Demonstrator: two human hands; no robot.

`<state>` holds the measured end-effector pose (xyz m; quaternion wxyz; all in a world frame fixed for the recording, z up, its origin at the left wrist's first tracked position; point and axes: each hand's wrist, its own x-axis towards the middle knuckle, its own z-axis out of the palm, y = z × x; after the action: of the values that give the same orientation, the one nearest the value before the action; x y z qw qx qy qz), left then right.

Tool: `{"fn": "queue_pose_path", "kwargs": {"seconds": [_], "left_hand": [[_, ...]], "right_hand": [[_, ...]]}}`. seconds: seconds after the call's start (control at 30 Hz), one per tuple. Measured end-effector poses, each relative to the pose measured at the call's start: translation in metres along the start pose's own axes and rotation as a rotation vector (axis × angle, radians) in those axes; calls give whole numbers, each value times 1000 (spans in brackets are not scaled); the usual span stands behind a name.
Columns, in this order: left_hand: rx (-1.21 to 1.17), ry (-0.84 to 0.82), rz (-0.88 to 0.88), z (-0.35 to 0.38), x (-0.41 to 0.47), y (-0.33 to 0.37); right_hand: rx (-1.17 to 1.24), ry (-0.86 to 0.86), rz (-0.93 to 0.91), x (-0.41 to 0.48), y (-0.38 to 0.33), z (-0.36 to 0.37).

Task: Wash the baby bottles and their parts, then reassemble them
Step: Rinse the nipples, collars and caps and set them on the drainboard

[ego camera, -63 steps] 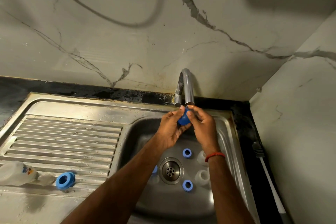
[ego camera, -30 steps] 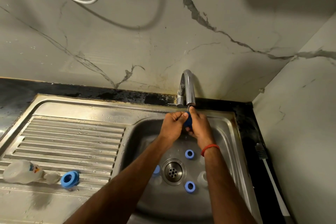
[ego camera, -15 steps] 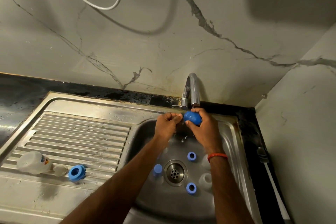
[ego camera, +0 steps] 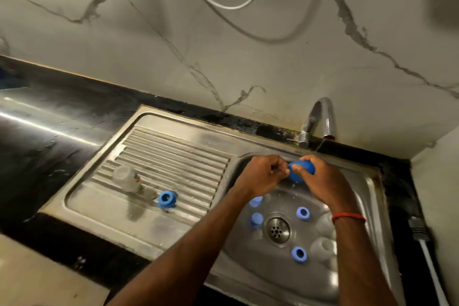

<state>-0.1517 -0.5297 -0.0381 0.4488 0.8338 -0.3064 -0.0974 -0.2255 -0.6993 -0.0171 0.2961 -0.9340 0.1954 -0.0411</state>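
Note:
My right hand (ego camera: pixel 323 179) grips a blue bottle cap (ego camera: pixel 301 171) over the steel sink basin (ego camera: pixel 360 181), below and left of the tap (ego camera: pixel 323 119). My left hand (ego camera: pixel 260 174) is curled just left of the cap, fingertips close to it; whether it holds anything I cannot tell. Water drips from the cap. In the basin lie blue collar rings (ego camera: pixel 302 212) (ego camera: pixel 299 254), blue caps (ego camera: pixel 255 201) (ego camera: pixel 257 218) and clear bottles (ego camera: pixel 323 247). On the ribbed drainboard (ego camera: pixel 186 156) lie a clear bottle (ego camera: pixel 125 177) and a blue ring (ego camera: pixel 167 198).
The drain (ego camera: pixel 277 229) sits mid-basin. A thin stream runs from the tap. A black counter (ego camera: pixel 49 119) surrounds the sink, with marble wall behind. A white cable (ego camera: pixel 432 271) and plug lie along the right edge; another white cable (ego camera: pixel 231 0) hangs on the wall.
Both hands came down and away from the tap spout. The right hand now holds the blue cap alone; the left has let go. The camera view swung left.

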Motion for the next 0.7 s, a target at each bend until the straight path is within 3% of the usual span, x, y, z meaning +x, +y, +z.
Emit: {"fn": "queue_pose_path", "kwargs": {"seconds": [0.13,0.33,0.43,0.7], "left_hand": [[66,6,24,-34,-12,-6],[93,142,94,-86,-25,-33],[118,201,128,-107,-33,-43],[184,231,52,-164,-56,-72]], "right_hand": [[79,-63,-81,-2,-23,8],[172,-50,-222,-8,-73,28],[359,-114,-207,-11,-101,35],[377,-290,-199,-23,-147,72]]}}
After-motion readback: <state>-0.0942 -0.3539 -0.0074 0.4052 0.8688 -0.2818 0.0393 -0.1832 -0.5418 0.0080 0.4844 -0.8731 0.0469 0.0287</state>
